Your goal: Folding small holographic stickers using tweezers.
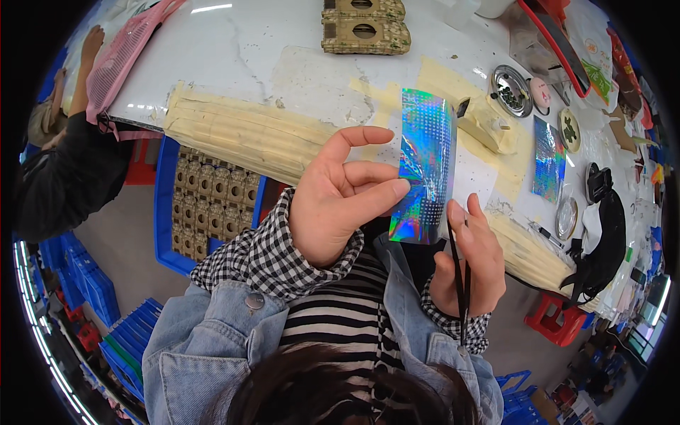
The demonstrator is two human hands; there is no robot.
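Observation:
My left hand (340, 198) pinches a shiny holographic sticker sheet (427, 156) by its left edge, thumb in front. The sheet is upright, slightly curved, and covered in rows of small pale dots. Just below its right side, my right hand (471, 262) holds dark tweezers (461, 283), tips up near the sheet's lower right edge. Whether the tips touch the sheet I cannot tell. Behind the sheet, a block wrapped in cream tape (489, 127) sits on the white table.
Tan camouflage toy tank hulls (365, 35) stand at the far side. More camouflage parts fill a blue crate (166, 212) at lower left. On the right lie another holographic sheet (549, 159), a metal dish (511, 88) of small dark pieces and a black bag (605, 241). Someone's dark sleeve (60, 184) shows at left.

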